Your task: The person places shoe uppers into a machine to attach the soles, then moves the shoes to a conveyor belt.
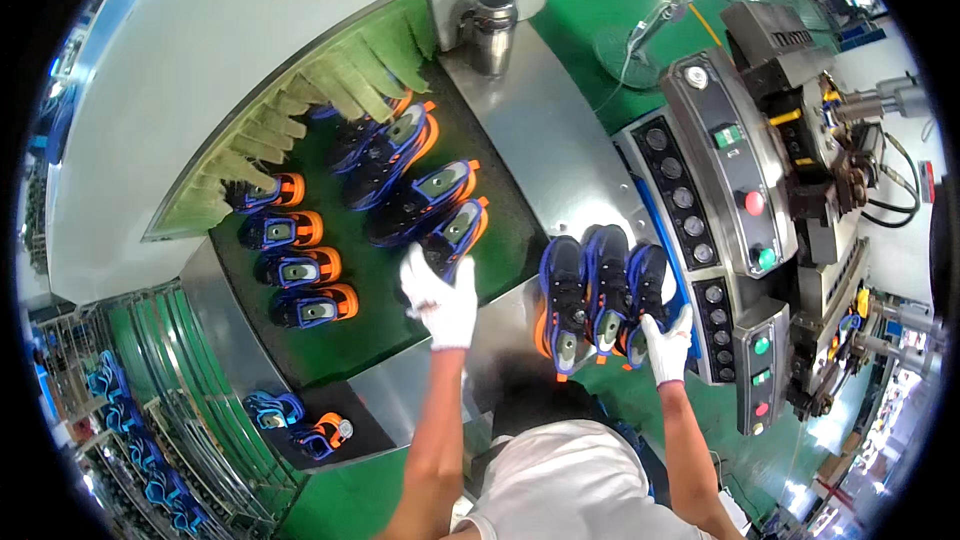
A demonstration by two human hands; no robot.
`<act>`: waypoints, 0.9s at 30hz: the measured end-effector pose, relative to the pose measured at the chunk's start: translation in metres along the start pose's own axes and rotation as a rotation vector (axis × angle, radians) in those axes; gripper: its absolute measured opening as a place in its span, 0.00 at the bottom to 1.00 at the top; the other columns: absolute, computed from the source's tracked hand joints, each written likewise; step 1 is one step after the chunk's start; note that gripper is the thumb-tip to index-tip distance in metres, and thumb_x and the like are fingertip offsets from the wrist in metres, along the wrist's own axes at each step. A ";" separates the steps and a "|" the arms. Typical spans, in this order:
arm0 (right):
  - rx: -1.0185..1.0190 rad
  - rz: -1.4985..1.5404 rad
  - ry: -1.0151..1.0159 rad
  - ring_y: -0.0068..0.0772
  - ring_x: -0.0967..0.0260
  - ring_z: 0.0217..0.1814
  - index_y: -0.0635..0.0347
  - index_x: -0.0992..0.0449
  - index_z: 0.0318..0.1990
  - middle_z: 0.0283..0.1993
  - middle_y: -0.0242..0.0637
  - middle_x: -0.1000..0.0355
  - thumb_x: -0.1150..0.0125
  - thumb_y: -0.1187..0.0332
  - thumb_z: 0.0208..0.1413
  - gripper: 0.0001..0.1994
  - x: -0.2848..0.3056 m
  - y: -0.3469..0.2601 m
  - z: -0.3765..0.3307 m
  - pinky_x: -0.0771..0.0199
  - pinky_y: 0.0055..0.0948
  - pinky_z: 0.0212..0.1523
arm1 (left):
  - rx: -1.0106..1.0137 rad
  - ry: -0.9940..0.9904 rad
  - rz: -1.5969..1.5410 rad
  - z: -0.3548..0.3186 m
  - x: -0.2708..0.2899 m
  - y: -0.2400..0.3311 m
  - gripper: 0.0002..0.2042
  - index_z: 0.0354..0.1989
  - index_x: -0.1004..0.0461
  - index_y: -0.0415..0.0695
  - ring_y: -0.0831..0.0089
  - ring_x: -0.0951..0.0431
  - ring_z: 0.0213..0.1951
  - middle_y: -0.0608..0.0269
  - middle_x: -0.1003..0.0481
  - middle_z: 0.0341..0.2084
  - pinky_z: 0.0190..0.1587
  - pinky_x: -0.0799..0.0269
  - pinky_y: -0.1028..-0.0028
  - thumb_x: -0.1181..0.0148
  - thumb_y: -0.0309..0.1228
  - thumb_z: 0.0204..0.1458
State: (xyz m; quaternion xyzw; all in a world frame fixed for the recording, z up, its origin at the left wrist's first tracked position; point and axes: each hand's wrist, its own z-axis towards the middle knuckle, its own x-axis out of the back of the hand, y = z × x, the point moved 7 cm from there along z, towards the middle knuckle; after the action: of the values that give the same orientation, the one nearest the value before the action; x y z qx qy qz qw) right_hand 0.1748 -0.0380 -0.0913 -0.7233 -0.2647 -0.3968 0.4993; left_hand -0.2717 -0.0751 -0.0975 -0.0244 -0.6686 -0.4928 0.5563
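Note:
My left hand (440, 302), in a white glove, reaches over the dark belt at the heel end of the nearest dark blue sneaker (455, 232); its thumb and fingers are apart. Whether it touches that sneaker is hard to see. On the right, three similar sneakers with orange heels stand side by side on a metal ledge. My gloved right hand (667, 345) has its fingertips at the heel of the rightmost sneaker (646, 280), with the thumb spread away. Grey shoe lasts with a round hole show inside several sneakers.
More sneakers stand on the belt (370, 335), including a left row (300, 268), before a frayed fabric curtain (330, 75). A steel flask (492, 28) stands on the metal surface. A machine with gauges and buttons (735, 175) rises at the right. Two shoes (320, 435) sit at lower left.

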 end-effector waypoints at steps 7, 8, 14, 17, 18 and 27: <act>0.048 -0.349 -0.063 0.60 0.23 0.51 0.71 0.38 0.66 0.50 0.64 0.24 0.24 0.56 0.49 0.42 -0.048 0.013 0.043 0.24 0.46 0.54 | -0.053 -0.115 0.110 0.050 -0.031 -0.018 0.13 0.44 0.23 0.42 0.45 0.22 0.45 0.44 0.23 0.41 0.49 0.26 0.50 0.40 0.38 0.57; 0.147 -0.166 -0.072 0.61 0.23 0.53 0.72 0.38 0.66 0.51 0.65 0.25 0.25 0.55 0.49 0.43 -0.046 0.016 0.048 0.24 0.46 0.55 | -0.062 -0.145 0.109 0.045 -0.030 -0.020 0.13 0.44 0.23 0.42 0.45 0.22 0.45 0.44 0.23 0.41 0.48 0.26 0.51 0.41 0.37 0.57; 0.186 0.240 -0.345 0.49 0.38 0.74 0.71 0.48 0.74 0.70 0.63 0.37 0.25 0.64 0.50 0.48 0.032 -0.056 0.003 0.40 0.40 0.73 | -0.208 -0.197 0.016 0.005 -0.008 -0.009 0.11 0.41 0.27 0.44 0.49 0.22 0.41 0.51 0.27 0.41 0.46 0.26 0.55 0.37 0.28 0.50; 0.292 0.369 -0.472 0.50 0.46 0.79 0.71 0.49 0.74 0.75 0.58 0.44 0.26 0.68 0.50 0.47 0.075 -0.109 -0.041 0.48 0.42 0.77 | -0.518 -0.271 -0.241 -0.024 0.030 0.090 0.12 0.37 0.25 0.43 0.50 0.22 0.39 0.52 0.25 0.36 0.45 0.26 0.57 0.33 0.27 0.44; 0.403 0.227 -0.524 0.52 0.45 0.78 0.69 0.50 0.75 0.75 0.60 0.44 0.26 0.69 0.50 0.48 0.087 -0.130 -0.052 0.45 0.42 0.76 | -0.641 -0.317 -0.260 -0.035 0.044 0.137 0.11 0.36 0.25 0.43 0.50 0.22 0.38 0.52 0.24 0.34 0.44 0.25 0.57 0.33 0.27 0.44; 0.624 0.527 -0.408 0.47 0.27 0.58 0.58 0.26 0.56 0.53 0.45 0.25 0.28 0.66 0.44 0.28 0.124 -0.104 0.008 0.30 0.41 0.61 | -1.337 -0.771 -0.374 -0.134 0.035 0.431 0.10 0.35 0.21 0.47 0.56 0.24 0.31 0.58 0.23 0.29 0.36 0.28 0.59 0.36 0.35 0.45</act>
State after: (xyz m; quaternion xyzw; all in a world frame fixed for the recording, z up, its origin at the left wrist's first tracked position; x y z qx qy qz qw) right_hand 0.1640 0.0053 0.0645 -0.6444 -0.2713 -0.0069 0.7149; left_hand 0.0620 0.0358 0.1870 -0.4096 -0.3697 -0.8318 0.0611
